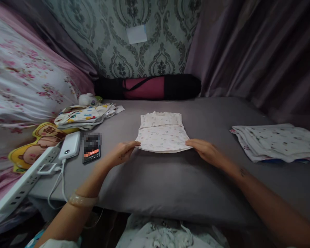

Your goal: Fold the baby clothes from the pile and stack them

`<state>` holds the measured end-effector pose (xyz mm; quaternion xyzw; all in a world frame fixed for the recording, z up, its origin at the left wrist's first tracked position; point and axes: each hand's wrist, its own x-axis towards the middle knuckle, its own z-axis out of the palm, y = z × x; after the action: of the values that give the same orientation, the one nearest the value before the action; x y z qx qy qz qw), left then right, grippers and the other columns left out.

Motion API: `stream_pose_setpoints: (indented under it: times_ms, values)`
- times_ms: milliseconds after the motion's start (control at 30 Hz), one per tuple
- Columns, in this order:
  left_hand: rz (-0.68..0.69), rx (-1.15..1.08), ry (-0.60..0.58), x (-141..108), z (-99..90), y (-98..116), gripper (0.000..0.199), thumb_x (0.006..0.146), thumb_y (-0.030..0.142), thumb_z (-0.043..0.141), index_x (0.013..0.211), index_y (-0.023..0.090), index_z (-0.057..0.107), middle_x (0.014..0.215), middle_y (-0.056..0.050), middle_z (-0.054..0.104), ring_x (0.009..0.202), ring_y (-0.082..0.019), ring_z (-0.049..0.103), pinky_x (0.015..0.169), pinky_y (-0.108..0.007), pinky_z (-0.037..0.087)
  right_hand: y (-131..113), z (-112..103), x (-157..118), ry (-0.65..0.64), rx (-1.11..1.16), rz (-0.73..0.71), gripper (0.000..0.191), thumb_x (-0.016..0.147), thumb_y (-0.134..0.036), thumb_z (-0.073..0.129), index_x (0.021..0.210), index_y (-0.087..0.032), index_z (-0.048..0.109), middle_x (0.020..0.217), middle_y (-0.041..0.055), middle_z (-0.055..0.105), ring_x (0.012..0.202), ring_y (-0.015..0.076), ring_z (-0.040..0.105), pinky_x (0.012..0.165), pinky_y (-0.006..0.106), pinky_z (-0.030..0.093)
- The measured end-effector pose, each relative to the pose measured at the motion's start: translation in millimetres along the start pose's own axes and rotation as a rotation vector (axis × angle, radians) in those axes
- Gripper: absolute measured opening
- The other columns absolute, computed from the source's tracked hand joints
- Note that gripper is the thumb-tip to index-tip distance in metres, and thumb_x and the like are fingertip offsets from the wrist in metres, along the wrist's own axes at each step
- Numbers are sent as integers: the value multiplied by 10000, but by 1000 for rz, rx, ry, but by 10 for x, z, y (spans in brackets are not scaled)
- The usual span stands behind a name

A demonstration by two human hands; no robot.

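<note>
A white cloth garment with a small pale print [161, 135] lies folded on the grey-covered surface, its far part doubled over in a band. My left hand [125, 151] pinches its near left corner between thumb and fingers. At the near right corner, my right hand [203, 148] grips the fabric the same way. The near edge is drawn out between both hands and seems slightly raised, with a shadow beneath it. Exactly what kind of garment it is cannot be made out.
Folded printed cloths [276, 142] are stacked at right. At left lie a colourful cloth pile [84, 116], a phone [92, 150], a white power bank [70, 145], a power strip [26, 181] with cables, and a yellow cushion [28, 156]. A black-and-red long bag [144, 88] lies along the wall.
</note>
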<state>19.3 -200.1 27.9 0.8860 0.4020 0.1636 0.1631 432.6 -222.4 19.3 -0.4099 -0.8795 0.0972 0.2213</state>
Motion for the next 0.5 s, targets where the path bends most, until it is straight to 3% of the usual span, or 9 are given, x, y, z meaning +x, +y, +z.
stream_pose_setpoints:
  times_ms: [167, 333, 400, 500]
  values:
    - [15, 12, -75, -170, -138, 292, 333, 958, 253, 363, 1205, 227, 585, 1138, -70, 696, 1024, -187, 664, 894, -303, 507, -225, -199, -202, -57, -30, -3, 423, 892, -86, 378, 1193, -244, 630, 1196, 59, 670, 1110, 207, 623, 969, 378, 500]
    - [-72, -111, -116, -297, -209, 459, 306, 954, 301, 401, 1172, 248, 610, 967, -22, 724, 810, -141, 668, 746, -233, 496, -421, -320, -303, -151, 84, 45, 386, 907, -124, 377, 1143, -261, 649, 1141, 61, 688, 1035, 201, 649, 889, 336, 523]
    - [-175, -174, -70, -233, -194, 441, 296, 940, 349, 428, 1112, 235, 640, 841, -2, 708, 668, -119, 617, 638, -212, 464, -416, -317, -238, -130, 155, 102, 350, 914, -163, 386, 1118, -249, 657, 1100, 59, 699, 1000, 197, 656, 865, 322, 524]
    - [-327, -330, 132, -6, -105, 349, 310, 884, 429, 500, 955, 181, 672, 719, 3, 649, 612, -113, 546, 571, -202, 413, -308, -233, -40, 24, 220, 276, 280, 905, -245, 433, 1050, -217, 671, 981, 52, 720, 892, 197, 672, 777, 300, 526]
